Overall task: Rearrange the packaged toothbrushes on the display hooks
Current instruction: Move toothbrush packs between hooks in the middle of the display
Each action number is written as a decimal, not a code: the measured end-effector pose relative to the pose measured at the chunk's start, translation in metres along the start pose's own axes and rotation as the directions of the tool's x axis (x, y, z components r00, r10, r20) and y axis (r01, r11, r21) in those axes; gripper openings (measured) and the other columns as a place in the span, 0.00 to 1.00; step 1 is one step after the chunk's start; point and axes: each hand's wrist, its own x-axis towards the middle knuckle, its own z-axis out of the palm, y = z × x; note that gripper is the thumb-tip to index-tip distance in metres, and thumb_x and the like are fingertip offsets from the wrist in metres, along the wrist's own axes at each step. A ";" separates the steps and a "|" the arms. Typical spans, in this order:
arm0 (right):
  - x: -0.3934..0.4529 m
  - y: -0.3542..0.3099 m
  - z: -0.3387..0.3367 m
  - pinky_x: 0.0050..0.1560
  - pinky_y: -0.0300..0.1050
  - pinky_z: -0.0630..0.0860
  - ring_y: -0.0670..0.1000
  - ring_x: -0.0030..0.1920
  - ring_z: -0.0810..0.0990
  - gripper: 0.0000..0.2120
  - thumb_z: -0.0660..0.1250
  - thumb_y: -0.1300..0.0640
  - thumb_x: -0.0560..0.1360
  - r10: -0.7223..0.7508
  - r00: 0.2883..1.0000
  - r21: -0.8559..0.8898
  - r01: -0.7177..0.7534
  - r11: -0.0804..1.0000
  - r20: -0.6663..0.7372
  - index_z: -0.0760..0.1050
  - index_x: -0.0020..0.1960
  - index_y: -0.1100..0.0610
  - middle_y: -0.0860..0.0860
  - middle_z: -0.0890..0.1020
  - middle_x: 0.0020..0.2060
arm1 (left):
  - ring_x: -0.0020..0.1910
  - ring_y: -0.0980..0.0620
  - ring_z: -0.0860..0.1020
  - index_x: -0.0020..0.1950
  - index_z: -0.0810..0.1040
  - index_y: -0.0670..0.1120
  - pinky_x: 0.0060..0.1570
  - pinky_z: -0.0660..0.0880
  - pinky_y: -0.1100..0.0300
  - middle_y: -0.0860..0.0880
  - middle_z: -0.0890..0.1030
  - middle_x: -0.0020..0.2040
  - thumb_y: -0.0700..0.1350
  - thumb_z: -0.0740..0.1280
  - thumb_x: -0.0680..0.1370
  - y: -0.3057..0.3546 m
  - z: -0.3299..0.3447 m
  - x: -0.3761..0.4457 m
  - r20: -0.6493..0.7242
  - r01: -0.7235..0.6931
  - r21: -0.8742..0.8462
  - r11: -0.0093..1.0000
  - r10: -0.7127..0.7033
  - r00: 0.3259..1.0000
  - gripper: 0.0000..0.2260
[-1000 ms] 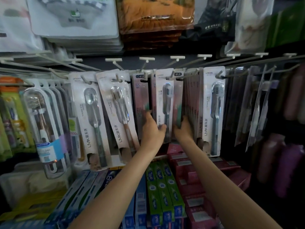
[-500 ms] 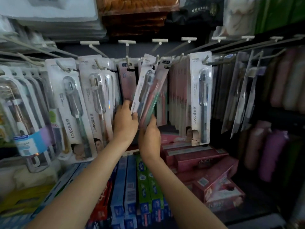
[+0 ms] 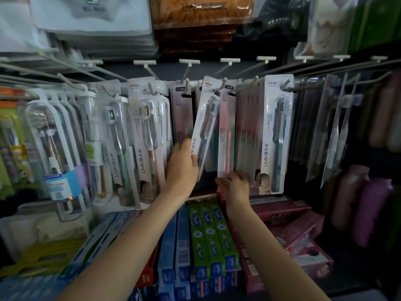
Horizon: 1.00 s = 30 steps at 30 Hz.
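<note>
The white LMK toothbrush pack (image 3: 202, 127) hangs tilted off the middle hook (image 3: 219, 86), with the pink pack (image 3: 225, 135) just behind it to the right, so I'm mid-shuffle sorting which pack goes where. My left hand (image 3: 181, 168) is pinching the white pack's lower edge between thumb and fingers, and my right hand (image 3: 234, 187) looks like it's gripping the pink one's bottom edge, though it's blurry. Next I'd guess I need to slide one pack off its hook and rehang it with its matching row, lining up the hang hole carefully.
</note>
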 end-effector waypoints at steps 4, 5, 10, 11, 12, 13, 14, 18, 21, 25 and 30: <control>-0.010 0.000 -0.006 0.48 0.43 0.78 0.55 0.47 0.80 0.18 0.56 0.67 0.78 0.086 0.994 -0.127 -0.077 0.989 0.069 0.63 0.67 0.67 0.63 0.75 0.60 | 0.55 0.52 0.73 0.71 0.62 0.44 0.50 0.65 0.70 0.46 0.71 0.64 0.35 0.60 0.78 0.002 -0.001 -0.025 0.028 -0.068 0.013 0.998 0.068 0.997 0.22; -0.012 -0.002 -0.007 0.45 0.41 0.78 0.54 0.47 0.80 0.18 0.57 0.67 0.78 0.054 0.995 -0.143 -0.041 0.989 0.084 0.64 0.67 0.67 0.64 0.75 0.59 | 0.56 0.52 0.74 0.72 0.60 0.45 0.51 0.65 0.70 0.46 0.70 0.66 0.35 0.60 0.78 0.002 -0.003 -0.032 0.031 -0.077 0.005 0.997 0.076 0.997 0.23; -0.027 -0.020 0.001 0.60 0.45 0.73 0.52 0.55 0.78 0.14 0.61 0.57 0.78 -0.183 0.968 -0.230 0.221 0.948 0.173 0.69 0.63 0.59 0.55 0.79 0.55 | 0.49 0.52 0.77 0.74 0.57 0.47 0.47 0.69 0.67 0.46 0.73 0.64 0.37 0.62 0.78 -0.001 -0.015 -0.041 0.014 -0.121 0.003 0.993 0.121 0.993 0.26; -0.029 -0.022 0.004 0.61 0.45 0.73 0.50 0.56 0.77 0.14 0.61 0.55 0.78 -0.205 0.951 -0.249 0.261 0.933 0.231 0.69 0.62 0.56 0.54 0.78 0.56 | 0.49 0.52 0.77 0.74 0.57 0.47 0.47 0.70 0.66 0.46 0.74 0.62 0.37 0.62 0.78 -0.002 -0.017 -0.042 0.023 -0.126 0.008 0.992 0.126 0.992 0.26; -0.032 -0.024 0.006 0.60 0.44 0.73 0.50 0.56 0.77 0.14 0.61 0.54 0.78 -0.205 0.933 -0.251 0.283 0.926 0.297 0.69 0.62 0.55 0.53 0.78 0.56 | 0.50 0.51 0.77 0.74 0.58 0.47 0.48 0.71 0.64 0.46 0.75 0.61 0.38 0.62 0.78 -0.002 -0.019 -0.043 0.037 -0.143 0.031 0.989 0.142 0.989 0.26; -0.033 -0.025 0.007 0.59 0.44 0.74 0.49 0.55 0.78 0.14 0.61 0.54 0.78 -0.196 0.914 -0.257 0.297 0.920 0.355 0.68 0.62 0.55 0.52 0.78 0.55 | 0.52 0.51 0.77 0.73 0.59 0.46 0.50 0.71 0.64 0.46 0.76 0.60 0.38 0.63 0.78 -0.003 -0.021 -0.045 0.050 -0.171 0.068 0.983 0.168 0.985 0.25; -0.034 -0.026 0.007 0.58 0.44 0.75 0.50 0.55 0.78 0.15 0.62 0.53 0.78 -0.189 0.897 -0.272 0.313 0.910 0.399 0.68 0.63 0.55 0.52 0.78 0.55 | 0.52 0.51 0.77 0.73 0.61 0.46 0.51 0.72 0.63 0.46 0.76 0.60 0.38 0.63 0.77 -0.004 -0.024 -0.047 0.049 -0.206 0.100 0.974 0.202 0.978 0.25; -0.031 -0.029 0.007 0.49 0.37 0.76 0.49 0.53 0.78 0.20 0.68 0.57 0.74 -0.284 0.861 -0.444 0.469 0.763 0.422 0.68 0.64 0.56 0.49 0.79 0.49 | 0.48 0.56 0.76 0.66 0.70 0.41 0.50 0.76 0.62 0.46 0.77 0.54 0.34 0.64 0.75 -0.010 -0.046 -0.050 -0.064 -0.325 0.070 0.943 0.329 0.942 0.19; -0.025 -0.035 0.008 0.46 0.33 0.73 0.47 0.50 0.77 0.20 0.68 0.57 0.74 -0.393 0.831 -0.506 0.553 0.661 0.395 0.68 0.63 0.58 0.48 0.78 0.48 | 0.51 0.54 0.74 0.61 0.72 0.40 0.53 0.73 0.61 0.46 0.75 0.52 0.35 0.61 0.74 -0.013 -0.064 -0.044 -0.177 -0.360 0.127 0.924 0.378 0.909 0.15; -0.024 -0.038 0.013 0.52 0.37 0.72 0.48 0.54 0.75 0.20 0.67 0.56 0.74 -0.424 0.829 -0.503 0.558 0.659 0.364 0.67 0.64 0.57 0.50 0.76 0.53 | 0.57 0.47 0.70 0.59 0.71 0.43 0.59 0.67 0.58 0.44 0.72 0.55 0.37 0.60 0.72 -0.022 -0.077 -0.036 -0.300 -0.264 0.239 0.934 0.330 0.895 0.16; -0.040 -0.035 0.025 0.46 0.30 0.73 0.46 0.48 0.75 0.17 0.67 0.60 0.74 -0.622 0.679 -0.459 0.729 0.507 0.391 0.68 0.61 0.57 0.49 0.75 0.50 | 0.57 0.53 0.69 0.64 0.66 0.42 0.60 0.64 0.70 0.43 0.68 0.60 0.42 0.65 0.73 -0.035 -0.086 -0.040 -0.354 -0.114 0.079 0.990 0.134 0.926 0.20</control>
